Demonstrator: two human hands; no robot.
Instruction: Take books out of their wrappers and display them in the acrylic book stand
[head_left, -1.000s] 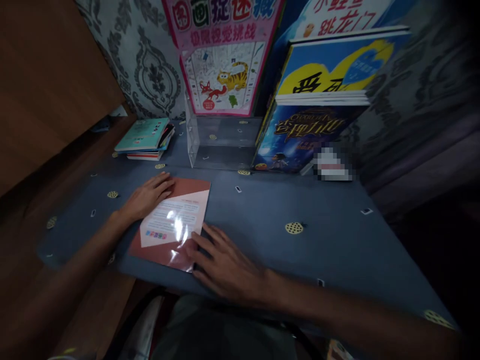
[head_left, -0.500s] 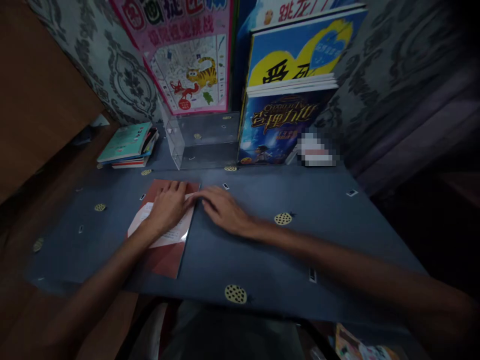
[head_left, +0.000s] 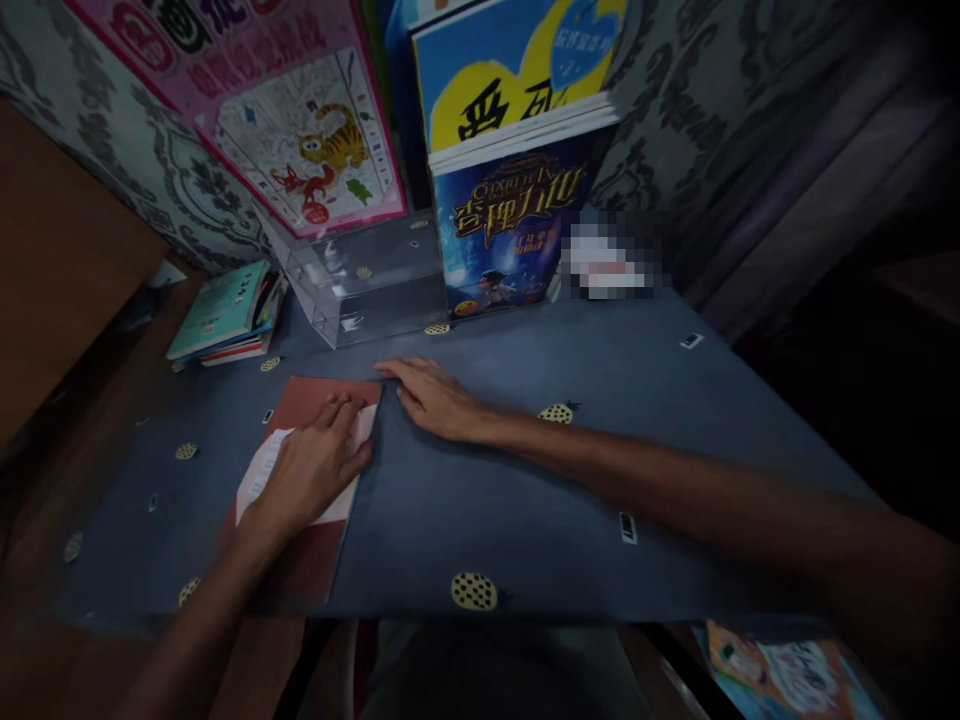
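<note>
booklet [head_left: 335, 512] lies beneath the loosely spread left hand [head_left: 319, 460] and just beside the relaxed, half-unfolded right hand [head_left: 435, 397].

Pink book [head_left: 292, 145] and dark-blue book [head_left: 510, 225] stand upright at clear rack [head_left: 386, 312]; teal-topped book stack [head_left: 221, 312] lies to left; patterned wallpaper [head_left: 180, 190] behind.

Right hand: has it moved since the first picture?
Yes. The right hand has moved forward, closer to the clear rack.
</note>
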